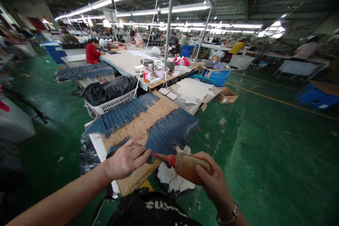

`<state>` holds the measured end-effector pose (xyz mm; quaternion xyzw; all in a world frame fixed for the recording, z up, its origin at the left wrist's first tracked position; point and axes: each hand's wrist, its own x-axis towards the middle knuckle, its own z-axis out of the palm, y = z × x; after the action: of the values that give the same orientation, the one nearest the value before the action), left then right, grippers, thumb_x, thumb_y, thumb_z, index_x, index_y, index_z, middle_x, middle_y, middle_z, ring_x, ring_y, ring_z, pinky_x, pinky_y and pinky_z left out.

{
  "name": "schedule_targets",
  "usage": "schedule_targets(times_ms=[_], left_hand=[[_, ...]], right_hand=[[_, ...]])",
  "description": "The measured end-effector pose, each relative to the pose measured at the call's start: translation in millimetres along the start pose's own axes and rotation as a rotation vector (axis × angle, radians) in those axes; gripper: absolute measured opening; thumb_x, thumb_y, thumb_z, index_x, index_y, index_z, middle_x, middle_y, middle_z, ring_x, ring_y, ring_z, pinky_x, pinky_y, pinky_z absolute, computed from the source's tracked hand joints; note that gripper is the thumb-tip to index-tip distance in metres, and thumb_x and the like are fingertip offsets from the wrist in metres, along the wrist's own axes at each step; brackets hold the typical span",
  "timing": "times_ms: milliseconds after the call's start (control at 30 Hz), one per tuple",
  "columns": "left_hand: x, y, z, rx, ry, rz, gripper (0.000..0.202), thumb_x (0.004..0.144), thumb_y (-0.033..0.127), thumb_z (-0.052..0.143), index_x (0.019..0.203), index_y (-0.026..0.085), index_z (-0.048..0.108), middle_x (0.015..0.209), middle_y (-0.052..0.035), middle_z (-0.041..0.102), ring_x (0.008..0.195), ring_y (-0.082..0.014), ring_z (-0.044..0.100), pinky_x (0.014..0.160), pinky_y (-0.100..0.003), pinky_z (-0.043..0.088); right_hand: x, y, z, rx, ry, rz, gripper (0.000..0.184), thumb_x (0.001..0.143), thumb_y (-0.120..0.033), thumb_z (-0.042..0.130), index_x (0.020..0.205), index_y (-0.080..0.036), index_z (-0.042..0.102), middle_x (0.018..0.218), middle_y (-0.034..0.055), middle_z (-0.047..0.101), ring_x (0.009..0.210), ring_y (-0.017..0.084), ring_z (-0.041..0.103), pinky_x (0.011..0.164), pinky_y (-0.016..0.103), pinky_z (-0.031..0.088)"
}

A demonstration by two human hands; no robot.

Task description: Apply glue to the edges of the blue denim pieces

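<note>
My left hand (126,159) lies flat, fingers together, pressing on a dark blue cut piece (124,145) at the near end of a brown cardboard board (144,122). Two rows of overlapping dark blue pieces (169,130) are laid out across that board. My right hand (209,176) is wrapped round an orange-brown squeeze bottle (185,166). Its red nozzle (162,158) touches the edge of the blue piece beside my left fingertips.
A white basket (112,104) with black material stands behind the board. A stack of white sheets (192,90) and a cardboard box (227,95) lie to the right. Long worktables with several seated people run back. Green floor (265,148) spreads right. White paper (169,180) lies under the board.
</note>
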<state>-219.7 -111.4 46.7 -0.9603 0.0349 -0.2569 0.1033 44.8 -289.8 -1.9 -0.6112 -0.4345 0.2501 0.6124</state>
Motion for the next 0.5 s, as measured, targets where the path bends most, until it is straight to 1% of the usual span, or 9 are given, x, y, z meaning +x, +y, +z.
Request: schedule_targets(times_ms=[133,200,267,367,500], left_hand=[[-0.9,0.1,0.6,-0.022,-0.005,-0.014,0.033,0.089,0.005,0.041,0.121,0.011,0.05,0.086,-0.0098,0.069,0.08,-0.0192,0.066,0.1,-0.053,0.043],[-2.6,0.3,1.0,-0.029,-0.007,-0.01,0.032,0.089,0.004,0.039,0.119,0.009,0.051,0.086,-0.0107,0.069,0.08,-0.0194,0.066,0.1,-0.053,0.044],[-4.2,0.6,1.3,-0.041,-0.005,-0.014,0.033,0.09,0.005,0.038,0.12,0.009,0.05,0.087,-0.0108,0.069,0.08,-0.0193,0.066,0.1,-0.053,0.043],[-4.7,1.4,1.2,-0.054,0.0,-0.024,0.034,0.091,0.007,0.039,0.123,0.012,0.049,0.089,-0.0097,0.069,0.082,-0.0186,0.066,0.102,-0.054,0.041],[-4.2,2.4,1.1,-0.008,0.012,-0.011,0.03,0.09,0.006,0.042,0.119,0.009,0.05,0.084,-0.0096,0.069,0.08,-0.0188,0.066,0.102,-0.055,0.041]], right_hand=[[-3.7,-1.2,7.2,0.031,-0.066,0.055,0.024,0.071,-0.043,0.069,0.085,-0.023,0.07,0.082,0.004,0.069,0.075,0.022,0.064,0.067,0.031,0.053],[-7.6,-1.0,9.5,0.052,-0.109,0.064,0.027,0.07,-0.046,0.069,0.084,-0.023,0.07,0.08,0.0041,0.069,0.075,0.023,0.064,0.067,0.031,0.052],[-10.7,-0.3,10.5,0.08,-0.126,0.069,0.03,0.069,-0.048,0.069,0.084,-0.022,0.071,0.081,0.0049,0.068,0.076,0.023,0.063,0.067,0.032,0.052],[-10.4,1.5,9.9,0.141,-0.118,0.102,0.032,0.069,-0.049,0.069,0.085,-0.022,0.07,0.081,0.005,0.068,0.075,0.023,0.063,0.067,0.032,0.051],[-5.6,5.4,6.9,0.115,-0.058,0.154,0.029,0.067,-0.044,0.072,0.084,-0.021,0.071,0.08,0.0042,0.069,0.074,0.021,0.062,0.067,0.029,0.05]])
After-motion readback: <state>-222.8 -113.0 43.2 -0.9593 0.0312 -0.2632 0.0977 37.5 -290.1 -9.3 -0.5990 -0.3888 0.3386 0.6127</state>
